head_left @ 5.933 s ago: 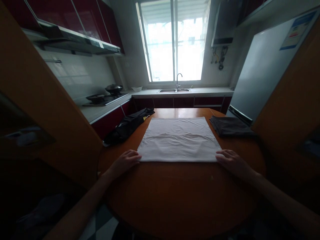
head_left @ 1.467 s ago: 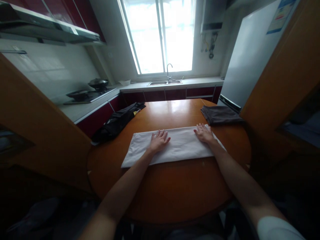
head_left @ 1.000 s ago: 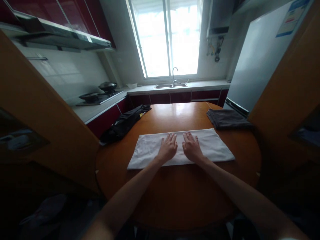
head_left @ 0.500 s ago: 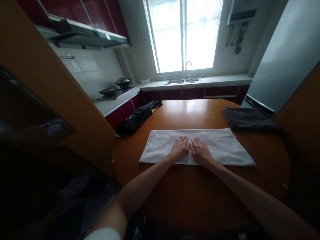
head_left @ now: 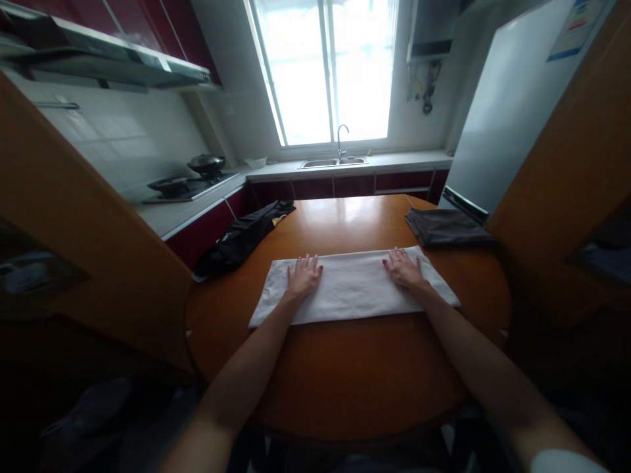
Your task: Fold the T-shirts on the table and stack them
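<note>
A white cloth (head_left: 355, 289) lies flat on the wooden table (head_left: 359, 374), folded into a wide strip. My left hand (head_left: 303, 276) rests palm down on its left part, fingers spread. On the right part of the cloth lies my right hand (head_left: 403, 268), also flat with its fingers apart. Neither hand grips anything, and the middle of the cloth shows between them.
A black garment (head_left: 241, 238) lies along the table's far left edge. Dark grey folded cloth (head_left: 446, 228) sits at the far right. Beyond are a counter with a sink (head_left: 320, 163), a stove with pans (head_left: 207, 164) and a fridge (head_left: 507, 105).
My hands have moved apart over the cloth, the left toward its left end and the right toward its right end. Their fingers are more spread. The whole view has shifted.
</note>
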